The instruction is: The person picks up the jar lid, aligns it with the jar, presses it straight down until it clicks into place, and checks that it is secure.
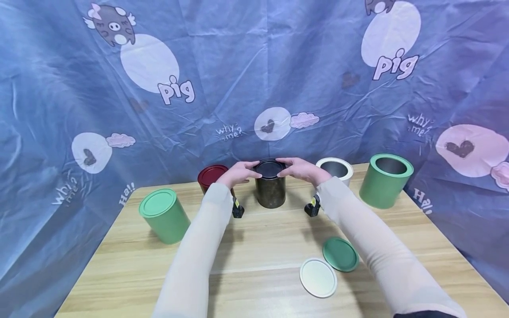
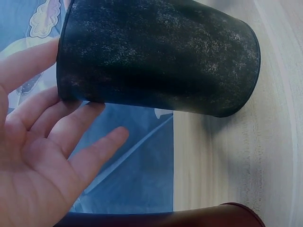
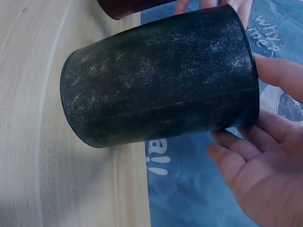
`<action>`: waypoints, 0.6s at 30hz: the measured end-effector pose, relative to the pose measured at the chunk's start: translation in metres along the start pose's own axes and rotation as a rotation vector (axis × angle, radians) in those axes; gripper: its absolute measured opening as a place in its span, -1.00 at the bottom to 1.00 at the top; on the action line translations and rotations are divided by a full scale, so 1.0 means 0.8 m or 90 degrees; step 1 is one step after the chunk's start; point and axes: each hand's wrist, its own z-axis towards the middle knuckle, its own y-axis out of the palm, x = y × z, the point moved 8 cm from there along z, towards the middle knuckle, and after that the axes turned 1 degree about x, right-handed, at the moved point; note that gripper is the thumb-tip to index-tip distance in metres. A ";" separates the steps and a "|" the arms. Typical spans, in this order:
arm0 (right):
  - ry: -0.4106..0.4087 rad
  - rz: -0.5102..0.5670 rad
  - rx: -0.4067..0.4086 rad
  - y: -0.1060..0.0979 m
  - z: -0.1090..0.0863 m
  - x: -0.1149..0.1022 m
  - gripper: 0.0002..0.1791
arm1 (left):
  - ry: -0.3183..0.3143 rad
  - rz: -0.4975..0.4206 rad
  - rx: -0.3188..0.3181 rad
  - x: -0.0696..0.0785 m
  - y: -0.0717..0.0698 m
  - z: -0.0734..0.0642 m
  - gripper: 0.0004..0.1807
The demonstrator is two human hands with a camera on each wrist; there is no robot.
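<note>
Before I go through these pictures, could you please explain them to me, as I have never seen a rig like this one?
There is no robot here, only a person's bare left hand and right hand. The wide picture comes from a camera worn on the head, looking forward and down; the other two come from cameras worn on each wrist, looking at that hand's work.

On the wood-grain table stand a lidded green can, a lidded red can, a lidded black can, an open white can and an open green can. Nearer the person lie a white lid and a green lid.

The hands reach the black can from opposite sides, their fingers touching its top edge rather than wrapped around its body, while it stands upright on the table.
</note>
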 end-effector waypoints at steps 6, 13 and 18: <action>0.006 0.051 -0.009 0.002 0.000 -0.001 -0.21 | -0.008 -0.017 0.004 0.001 0.000 0.003 -0.25; 0.025 0.070 -0.006 0.005 -0.001 0.000 -0.19 | -0.019 -0.014 0.014 0.001 0.000 0.002 -0.25; 0.023 0.085 -0.015 0.007 0.001 0.001 -0.20 | -0.021 -0.028 0.015 0.003 0.000 0.001 -0.24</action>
